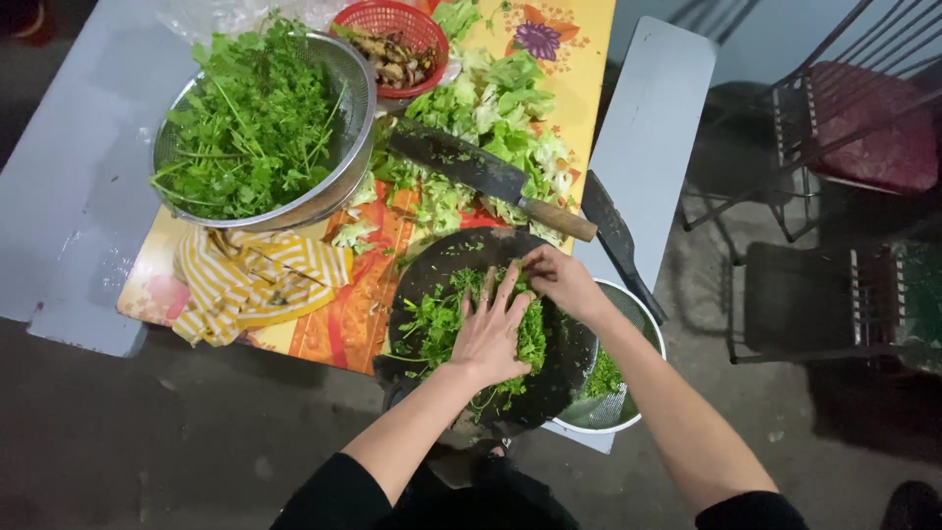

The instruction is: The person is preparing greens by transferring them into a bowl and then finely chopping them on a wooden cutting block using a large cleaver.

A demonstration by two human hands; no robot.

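Across a floral yellow-orange worktop (pixel 324 334), I am pressing my left hand (pixel 491 334) flat, fingers spread, on chopped green herbs (pixel 437 319) at lower centre; my right hand (pixel 561 280), upper right of them, is pinching some.

The left hand (pixel 491 334) lies flat over the chopped greens (pixel 437 319), hiding the heap beneath its palm. The right hand (pixel 559 280) curls over the far side, its fingertips buried in leaves, so any grip cannot be told. The round board (pixel 564 358) covers much of the white bowl (pixel 643 324) behind it. The cleaver (pixel 481 172) hides some lettuce (pixel 500 93). The red basket (pixel 392 20) is cut by the top edge; its brown contents are too small to identify. The metal bowl (pixel 343 177) overlaps the striped cloth (pixel 250 280). Both elbows leave the bottom edge.
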